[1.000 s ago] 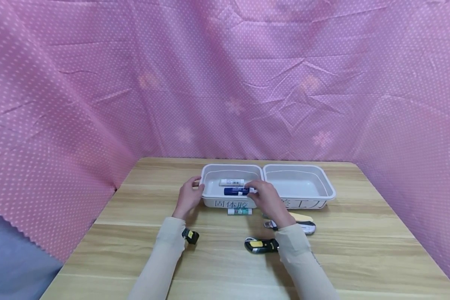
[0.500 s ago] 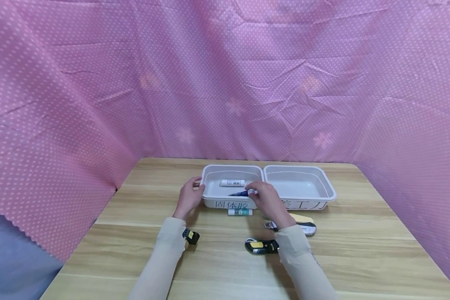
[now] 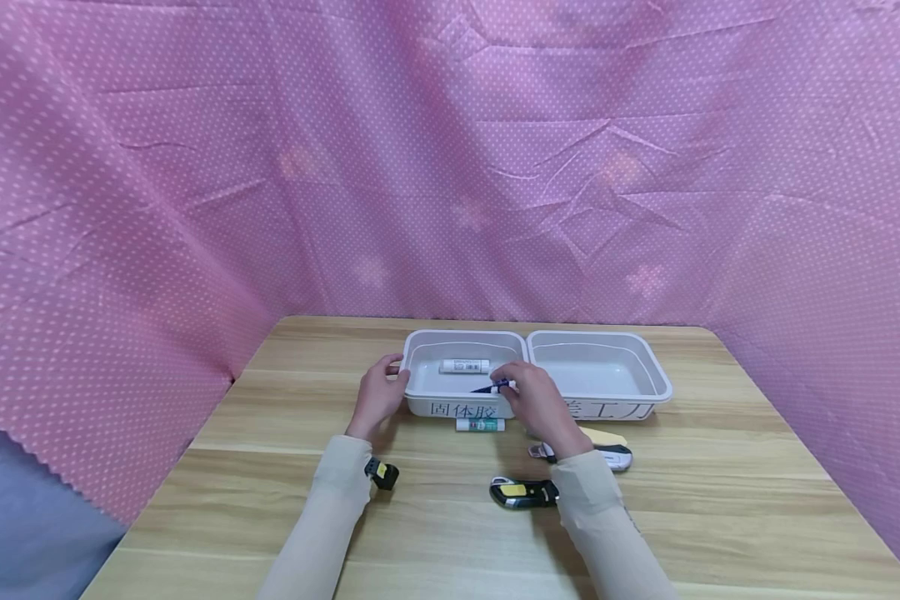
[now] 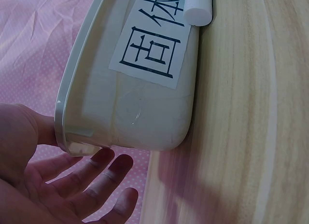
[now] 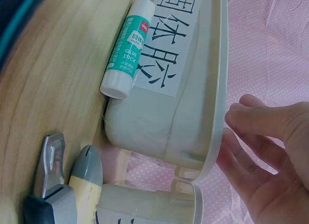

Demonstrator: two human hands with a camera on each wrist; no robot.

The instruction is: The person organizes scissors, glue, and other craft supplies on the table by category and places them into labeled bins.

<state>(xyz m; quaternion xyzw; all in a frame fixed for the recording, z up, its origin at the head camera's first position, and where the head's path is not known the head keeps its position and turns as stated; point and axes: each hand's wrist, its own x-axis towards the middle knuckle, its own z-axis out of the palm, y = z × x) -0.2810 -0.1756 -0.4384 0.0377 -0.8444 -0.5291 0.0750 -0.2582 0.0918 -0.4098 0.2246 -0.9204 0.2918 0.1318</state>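
Note:
My left hand holds the left end of a white plastic bin; in the left wrist view its thumb goes behind the rim and the other fingers spread outside the end wall. Inside this bin my right hand pinches a dark blue glue stick by its white-capped end, tilted low behind the front wall. The bin wall hides that stick in the right wrist view. A white glue stick lies farther back in the bin. Against the bin's labelled front rests a green-and-white glue stick.
A second white bin adjoins on the right. Before it lie a yellow utility knife and a silver-and-black one, partly behind my right forearm. Nearer is a black-and-yellow folding-style cutter. Pink dotted cloth hangs behind the table.
The blue glue stick has gone from lying level across the bin's front to tilted and lower, with less of it showing. Both hands stay almost in place.

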